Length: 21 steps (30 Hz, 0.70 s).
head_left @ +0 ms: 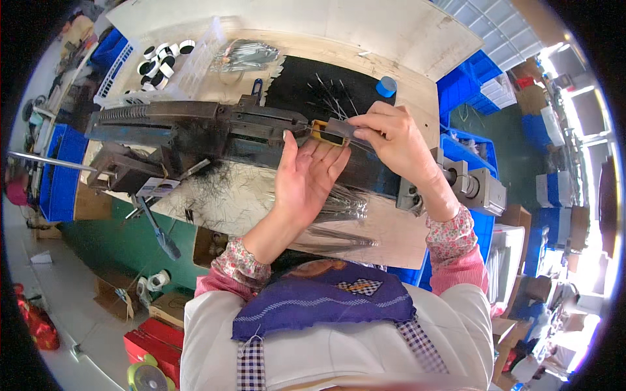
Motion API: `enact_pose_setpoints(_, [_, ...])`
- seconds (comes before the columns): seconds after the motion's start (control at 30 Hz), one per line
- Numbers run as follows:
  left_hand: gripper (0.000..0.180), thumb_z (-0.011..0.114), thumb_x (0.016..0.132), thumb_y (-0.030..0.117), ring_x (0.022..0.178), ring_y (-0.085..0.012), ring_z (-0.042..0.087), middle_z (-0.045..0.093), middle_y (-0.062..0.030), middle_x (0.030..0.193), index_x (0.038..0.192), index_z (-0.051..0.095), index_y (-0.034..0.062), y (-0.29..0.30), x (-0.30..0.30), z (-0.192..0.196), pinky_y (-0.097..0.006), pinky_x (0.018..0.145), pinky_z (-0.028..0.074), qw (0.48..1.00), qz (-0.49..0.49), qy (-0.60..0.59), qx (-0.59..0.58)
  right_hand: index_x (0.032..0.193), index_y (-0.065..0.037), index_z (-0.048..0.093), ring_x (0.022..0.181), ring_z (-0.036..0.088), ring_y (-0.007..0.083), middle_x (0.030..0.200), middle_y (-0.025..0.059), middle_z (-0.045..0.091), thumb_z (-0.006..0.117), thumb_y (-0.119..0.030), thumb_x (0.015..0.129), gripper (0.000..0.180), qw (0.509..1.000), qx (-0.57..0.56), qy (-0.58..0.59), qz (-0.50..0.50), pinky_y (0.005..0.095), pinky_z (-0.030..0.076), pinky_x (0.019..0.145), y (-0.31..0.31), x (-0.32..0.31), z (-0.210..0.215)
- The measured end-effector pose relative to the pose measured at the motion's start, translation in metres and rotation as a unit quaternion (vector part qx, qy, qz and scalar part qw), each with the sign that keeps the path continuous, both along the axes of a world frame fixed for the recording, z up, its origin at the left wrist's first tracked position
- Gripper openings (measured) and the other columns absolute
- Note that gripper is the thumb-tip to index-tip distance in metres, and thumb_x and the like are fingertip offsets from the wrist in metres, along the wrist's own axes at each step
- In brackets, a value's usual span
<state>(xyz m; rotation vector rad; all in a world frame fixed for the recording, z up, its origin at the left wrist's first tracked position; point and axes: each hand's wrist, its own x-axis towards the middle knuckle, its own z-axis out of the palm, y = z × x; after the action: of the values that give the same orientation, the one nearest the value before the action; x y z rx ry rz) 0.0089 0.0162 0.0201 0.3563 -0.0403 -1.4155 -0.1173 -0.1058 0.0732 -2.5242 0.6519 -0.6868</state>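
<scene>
A long dark metal machine (261, 124) lies across the workbench, with a small yellow frame (319, 127) at its right end. My left hand (305, 173) is palm up just below that frame, thumb and fingers stretched apart; its fingertips reach the frame's lower side. From the right, my right hand (391, 133) pinches a small grey flat piece (339, 126) between thumb and fingers, right beside the yellow frame. Thin metal wires (339, 98) lie on a black mat (293, 81) behind my hands. More wires (342, 240) are bundled on the bench near my body.
A clear plastic basket (195, 62) of black-and-white rolls stands at the back left. Next to it lies a pile of metal pieces (244, 57). A blue tape roll (386, 86) sits on the mat. At right are a metal fixture (486, 190) and blue crates (456, 88).
</scene>
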Motion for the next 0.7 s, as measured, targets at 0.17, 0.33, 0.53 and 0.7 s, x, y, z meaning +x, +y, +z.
enact_pose_setpoints(0.17, [0.068, 0.033, 0.096, 0.056, 0.126, -0.0301, 0.044, 0.048, -0.0178, 0.129, 0.125, 0.041, -0.0054, 0.001, -0.006, -0.006, -0.039, 0.111, 0.032, 0.999, 0.018, -0.028, 0.007, 0.087, -0.011, 0.070, 0.074, 0.058, 0.0225, 0.074, 0.0045, 0.057, 0.067, -0.008, 0.075, 0.012, 0.994, -0.102, -0.008, 0.033, 0.0350, 0.039, 0.076, 0.004, 0.008, -0.002])
enact_pose_setpoints(0.33, [0.065, 0.035, 0.097, 0.054, 0.125, -0.0236, 0.044, 0.049, -0.0137, 0.129, 0.127, 0.042, -0.0030, 0.000, -0.001, -0.009, -0.038, 0.110, 0.032, 0.997, 0.001, -0.074, -0.029, 0.086, -0.011, 0.070, 0.074, 0.058, 0.0213, 0.074, 0.0034, 0.057, 0.067, -0.007, 0.074, 0.013, 0.991, -0.120, 0.003, 0.051, 0.0339, 0.038, 0.077, 0.002, 0.007, 0.000])
enact_pose_setpoints(0.53, [0.063, 0.035, 0.097, 0.053, 0.121, -0.0255, 0.047, 0.051, -0.0149, 0.124, 0.123, 0.044, -0.0038, -0.001, 0.003, -0.006, -0.040, 0.110, 0.033, 0.997, 0.005, -0.070, -0.036, 0.087, -0.013, 0.070, 0.076, 0.058, 0.0202, 0.074, 0.0030, 0.057, 0.066, -0.007, 0.074, 0.014, 0.985, -0.166, -0.007, 0.049, 0.0337, 0.038, 0.076, 0.004, 0.000, -0.001])
enact_pose_setpoints(0.7, [0.067, 0.035, 0.096, 0.055, 0.121, -0.0271, 0.047, 0.051, -0.0171, 0.124, 0.122, 0.043, -0.0059, 0.000, 0.001, -0.002, -0.040, 0.110, 0.033, 0.997, -0.005, -0.069, -0.032, 0.087, -0.014, 0.070, 0.076, 0.059, 0.0198, 0.074, 0.0022, 0.056, 0.063, -0.004, 0.071, 0.019, 0.980, -0.193, 0.000, 0.044, 0.0347, 0.038, 0.076, 0.002, -0.004, 0.002])
